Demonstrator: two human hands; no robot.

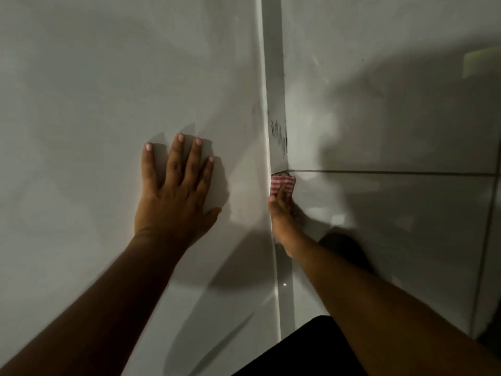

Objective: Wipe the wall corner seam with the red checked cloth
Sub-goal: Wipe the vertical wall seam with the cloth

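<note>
The left hand (174,194) lies flat against the left wall panel (108,104), palm to the wall, all four fingers extended and slightly spread, thumb angled out toward the corner; it holds nothing. The right hand (282,210) reaches into the wall corner seam (276,90), its fingers closed around the red checked cloth (282,183), which is bunched into a small wad at the fingertips. Only a small part of the cloth is visible above the fingers; it shows a red-and-white check pattern and is pressed into the recessed vertical strip between the two walls. The cloth sits just below the horizontal grout line (393,172) of the tiled right wall (393,104), where that line meets the corner. Directly above the cloth, the corner strip carries dark scribble marks (279,134) along its right edge. The strip itself is grey and glossy, with a bright reflection lower down, below the right wrist. Both forearms enter from the bottom of the view, the left crossing the plain wall panel, the right crossing the tiled wall. Shadows of both arms fall on both walls. A dark garment (306,351) shows at the bottom edge between the forearms.
</note>
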